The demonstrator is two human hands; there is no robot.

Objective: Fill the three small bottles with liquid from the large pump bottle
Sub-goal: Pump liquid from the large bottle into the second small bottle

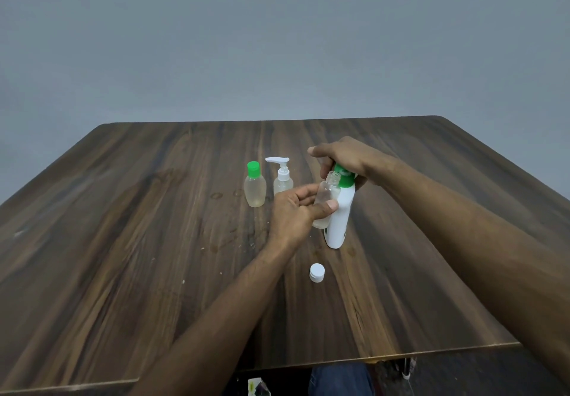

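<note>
We hold the open small bottle (325, 198) in our left hand (293, 213), fingers and thumb curled round it, tilted so its neck sits right under the nozzle of the large pump bottle (340, 213). Our right hand (345, 158) presses down on the green pump head, fingers curved over it, probably to dispense into that neck. The bottle looks mostly clear, with a little pale liquid low down. Its white cap (317, 272) waits on the counter (123, 226). Behind, 2 others stand closed: a green-capped bottle (255, 186) and a small pump bottle (282, 178), both holding pale liquid.
</note>
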